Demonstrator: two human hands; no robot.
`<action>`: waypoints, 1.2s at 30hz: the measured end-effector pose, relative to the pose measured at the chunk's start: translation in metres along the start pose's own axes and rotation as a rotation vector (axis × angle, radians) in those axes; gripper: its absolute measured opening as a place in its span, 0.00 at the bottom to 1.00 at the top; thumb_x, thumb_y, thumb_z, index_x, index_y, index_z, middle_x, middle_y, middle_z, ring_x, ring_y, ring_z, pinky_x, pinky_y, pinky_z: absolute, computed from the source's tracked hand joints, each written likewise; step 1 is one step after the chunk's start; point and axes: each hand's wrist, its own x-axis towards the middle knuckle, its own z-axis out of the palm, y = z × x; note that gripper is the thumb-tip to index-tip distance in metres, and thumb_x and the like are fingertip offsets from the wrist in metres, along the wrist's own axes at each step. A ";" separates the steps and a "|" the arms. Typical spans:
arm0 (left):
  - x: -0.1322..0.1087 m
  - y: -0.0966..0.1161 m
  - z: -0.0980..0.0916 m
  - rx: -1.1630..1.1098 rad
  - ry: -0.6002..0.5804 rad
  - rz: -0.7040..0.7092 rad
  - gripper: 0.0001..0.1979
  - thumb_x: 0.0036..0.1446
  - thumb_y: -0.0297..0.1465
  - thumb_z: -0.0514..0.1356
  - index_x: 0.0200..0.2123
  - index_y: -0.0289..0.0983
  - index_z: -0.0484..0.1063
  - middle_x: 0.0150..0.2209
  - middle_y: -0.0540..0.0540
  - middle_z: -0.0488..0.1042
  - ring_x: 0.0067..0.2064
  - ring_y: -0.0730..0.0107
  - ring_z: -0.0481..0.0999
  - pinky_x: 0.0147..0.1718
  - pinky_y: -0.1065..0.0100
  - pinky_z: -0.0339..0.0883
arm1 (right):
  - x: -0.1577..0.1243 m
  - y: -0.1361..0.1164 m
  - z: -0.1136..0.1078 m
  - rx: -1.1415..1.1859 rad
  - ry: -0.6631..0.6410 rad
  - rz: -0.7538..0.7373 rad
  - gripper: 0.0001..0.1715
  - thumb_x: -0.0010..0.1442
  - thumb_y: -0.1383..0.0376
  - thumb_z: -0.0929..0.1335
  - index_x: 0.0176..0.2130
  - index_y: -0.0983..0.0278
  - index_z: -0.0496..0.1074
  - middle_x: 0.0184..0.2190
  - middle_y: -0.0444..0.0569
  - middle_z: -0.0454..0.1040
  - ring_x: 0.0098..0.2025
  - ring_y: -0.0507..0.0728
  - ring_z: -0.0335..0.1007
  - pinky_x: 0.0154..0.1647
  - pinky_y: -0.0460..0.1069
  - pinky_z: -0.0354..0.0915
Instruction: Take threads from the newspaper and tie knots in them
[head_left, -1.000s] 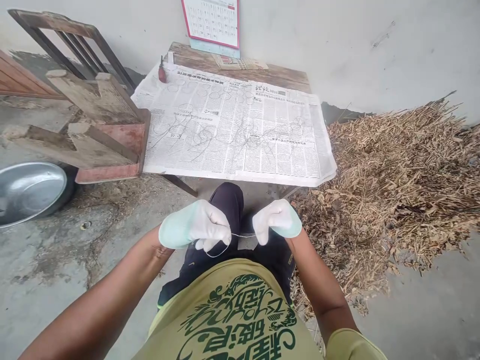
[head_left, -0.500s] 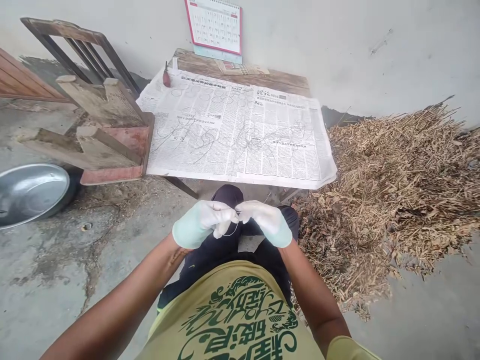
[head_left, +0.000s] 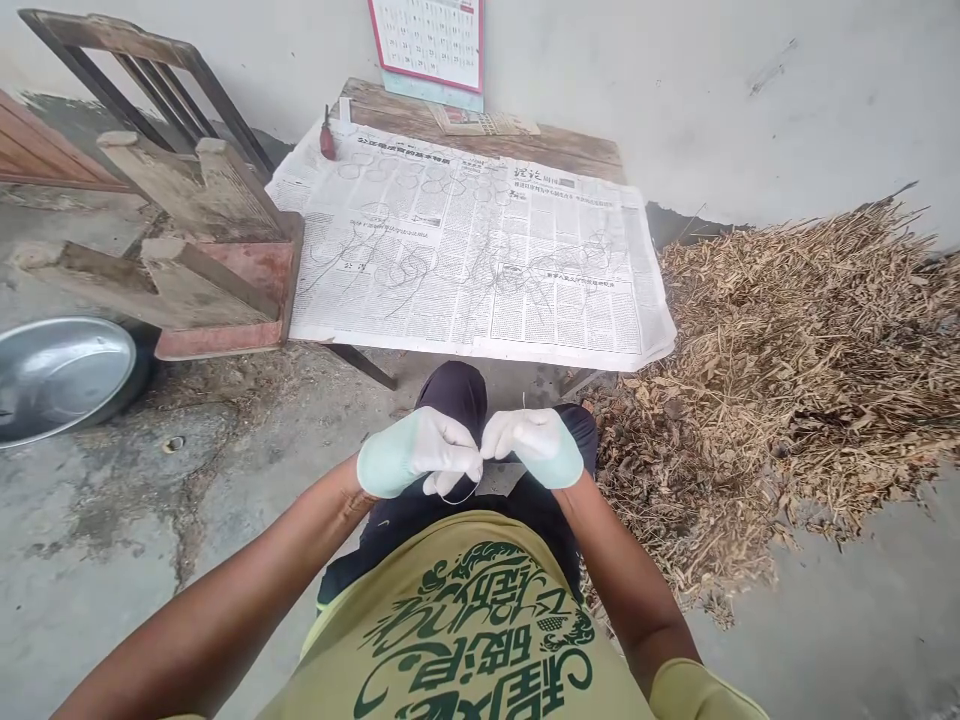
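Observation:
My left hand point(head_left: 424, 455) and my right hand point(head_left: 534, 445), both in white and pale green gloves, meet fingertip to fingertip above my lap. Pinched between them is a thin wire point(head_left: 463, 501), which curves in a small loop below my left fingers. A short end of it seems to stick up above my right hand. The exact grip is hidden by the gloved fingers. Beyond my knees, newspaper sheets point(head_left: 450, 335) cover most of a wooden table point(head_left: 570, 148). Several thin bent wires point(head_left: 409, 268) and small rings point(head_left: 435, 185) lie spread on the paper.
A red-handled pointed tool point(head_left: 327, 140) lies at the paper's far left corner. A desk calendar point(head_left: 431, 45) stands behind. To the left are a wooden chair point(head_left: 225, 100), an upturned wooden stool point(head_left: 281, 270) and a metal basin point(head_left: 67, 375). Dry stalks point(head_left: 810, 400) heap up on the right.
My hands have come down slightly and to the right, fingertips now touching. The wire loop hangs a little lower. The view has tilted slightly, shifting the table up.

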 end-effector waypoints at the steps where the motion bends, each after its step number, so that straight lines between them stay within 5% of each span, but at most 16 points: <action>1: -0.001 0.002 -0.001 0.043 -0.026 -0.015 0.11 0.49 0.38 0.71 0.22 0.37 0.81 0.14 0.49 0.72 0.15 0.77 0.61 0.14 0.73 0.52 | -0.001 0.001 -0.002 0.005 -0.030 0.025 0.25 0.59 0.46 0.73 0.23 0.63 0.80 0.29 0.54 0.80 0.34 0.61 0.74 0.42 0.57 0.70; 7: -0.005 0.011 -0.010 0.247 -0.159 -0.071 0.10 0.50 0.40 0.69 0.26 0.40 0.84 0.16 0.48 0.75 0.16 0.73 0.66 0.14 0.74 0.58 | 0.000 0.003 -0.014 0.052 -0.152 0.192 0.35 0.57 0.39 0.71 0.17 0.63 0.75 0.21 0.53 0.76 0.26 0.59 0.71 0.33 0.55 0.69; 10: -0.004 0.011 -0.013 0.250 -0.120 -0.084 0.10 0.49 0.40 0.69 0.25 0.40 0.83 0.16 0.48 0.75 0.16 0.73 0.66 0.15 0.74 0.58 | 0.004 0.004 -0.019 0.115 0.034 0.231 0.43 0.58 0.31 0.64 0.15 0.61 0.70 0.17 0.51 0.71 0.22 0.56 0.66 0.28 0.52 0.65; 14: -0.001 0.008 -0.015 0.171 -0.005 -0.053 0.11 0.49 0.39 0.69 0.25 0.38 0.83 0.16 0.48 0.74 0.17 0.75 0.66 0.17 0.74 0.60 | 0.006 0.007 -0.022 0.295 0.318 0.208 0.47 0.58 0.27 0.56 0.24 0.62 0.75 0.25 0.53 0.76 0.22 0.55 0.64 0.27 0.52 0.64; 19: 0.003 0.005 -0.015 0.182 0.062 -0.030 0.13 0.48 0.42 0.70 0.26 0.37 0.82 0.17 0.47 0.74 0.17 0.74 0.67 0.17 0.74 0.59 | 0.004 0.027 -0.019 0.274 0.156 0.228 0.42 0.59 0.32 0.63 0.34 0.65 0.80 0.17 0.48 0.69 0.21 0.55 0.63 0.26 0.51 0.62; 24: 0.007 -0.002 -0.019 0.260 0.077 -0.074 0.14 0.51 0.43 0.68 0.27 0.37 0.82 0.17 0.47 0.75 0.18 0.73 0.68 0.17 0.74 0.60 | 0.007 0.037 -0.013 0.354 0.169 0.183 0.32 0.57 0.40 0.71 0.23 0.65 0.75 0.20 0.48 0.73 0.16 0.51 0.59 0.20 0.48 0.56; 32: -0.005 0.009 -0.013 0.409 -0.046 -0.172 0.11 0.50 0.40 0.67 0.26 0.38 0.82 0.18 0.49 0.76 0.19 0.75 0.69 0.18 0.76 0.60 | 0.001 0.038 -0.006 0.479 -0.059 0.221 0.27 0.59 0.54 0.71 0.15 0.63 0.67 0.12 0.45 0.64 0.15 0.52 0.59 0.18 0.47 0.55; 36: -0.004 0.005 -0.013 0.379 -0.007 -0.175 0.12 0.50 0.41 0.68 0.27 0.38 0.82 0.19 0.48 0.77 0.20 0.74 0.69 0.20 0.75 0.61 | 0.006 0.038 -0.010 0.508 -0.020 0.285 0.28 0.63 0.51 0.67 0.18 0.64 0.72 0.14 0.46 0.67 0.15 0.51 0.59 0.19 0.48 0.57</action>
